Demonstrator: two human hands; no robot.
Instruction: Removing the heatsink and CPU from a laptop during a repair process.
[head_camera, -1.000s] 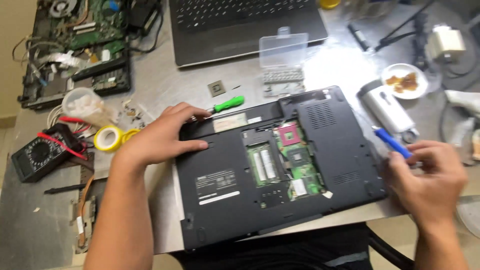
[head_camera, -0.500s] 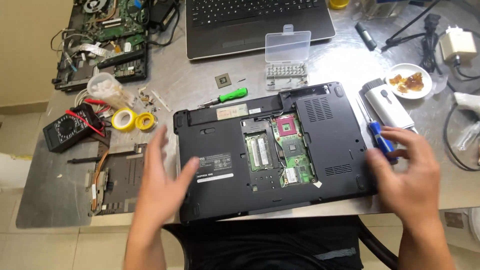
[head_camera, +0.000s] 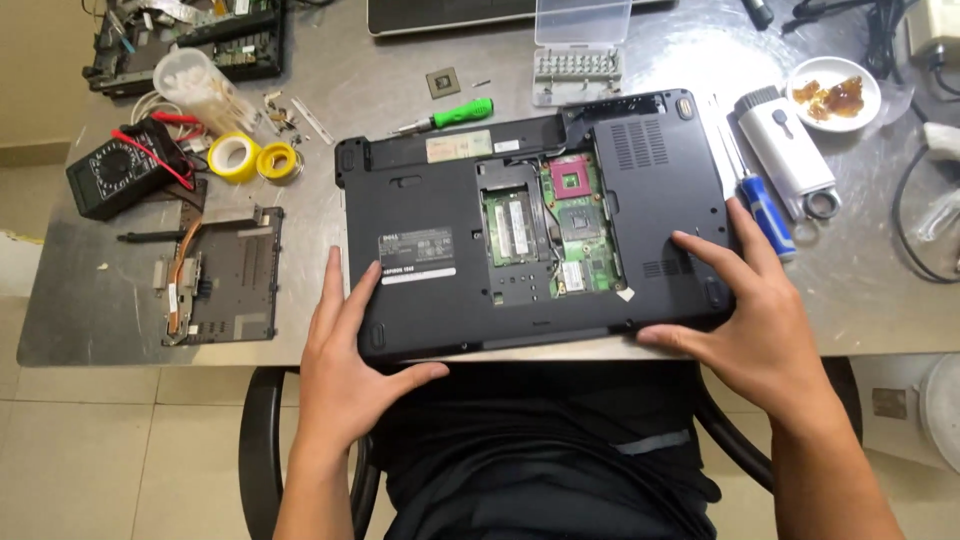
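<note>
Head view: you look down on a grey metal table (head_camera: 620, 60), near edge at 6 o'clock.
Left hand (head_camera: 345, 350): open and flat, fingers lying on the laptop's front left corner, thumb hooked under the near edge.
Right hand (head_camera: 755, 310): open, fingers spread over the front right corner, thumb at the near edge; it grips nothing.
Laptop (head_camera: 420, 200): upside down at table centre, near edge overhanging slightly, bottom cover off, circuit board (head_camera: 575, 220) bare.
Handling: I judge it stiff, fairly heavy, smooth plastic; hold the outer corners, keep off the fragile board.
3 o'clock: blue screwdriver (head_camera: 765, 215) just beside your right fingers.
9 o'clock: removed cover panel (head_camera: 225, 275).
12 o'clock: green screwdriver (head_camera: 450, 113), clear bit case (head_camera: 578, 60).
10 o'clock: black multimeter (head_camera: 120, 170).
</note>
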